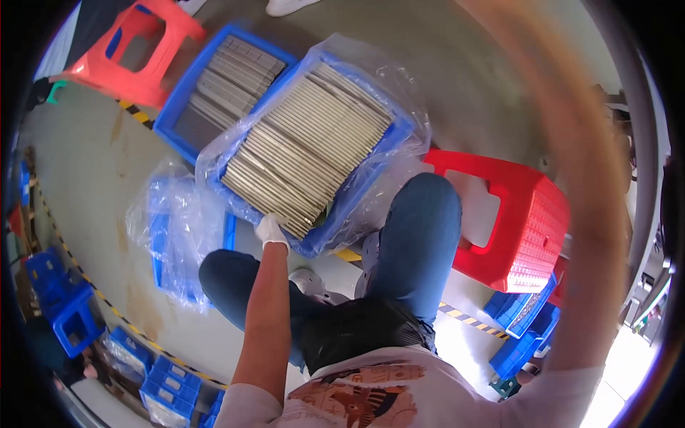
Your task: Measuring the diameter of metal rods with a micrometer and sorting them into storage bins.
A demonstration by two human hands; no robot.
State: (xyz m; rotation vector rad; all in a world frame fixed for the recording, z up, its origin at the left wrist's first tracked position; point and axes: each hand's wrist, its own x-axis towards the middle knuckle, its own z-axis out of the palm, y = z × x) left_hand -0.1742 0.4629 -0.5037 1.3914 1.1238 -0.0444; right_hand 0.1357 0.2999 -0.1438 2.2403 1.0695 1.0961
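Note:
In a blue crate (347, 191) lined with a clear plastic bag (408, 82), several thin, flat, pale metal-looking strips (307, 132) stand packed on edge in rows. My left hand (271, 230), in a white glove, is at the near left end of these strips, beside the crate's rim. Its fingers look bunched together; whatever they may grip is too small to make out. My right forearm (589, 214) rises blurred along the right side, close to the camera, and its hand lies beyond the upper edge.
Behind sits another blue crate (165, 123) of grey strips (235, 77). A plastic-covered blue crate (158, 242) is by my left knee. One red stool (531, 235) stands at right, another (107, 78) at far left. More blue crates (171, 385) line the lower left, past striped floor tape (114, 303).

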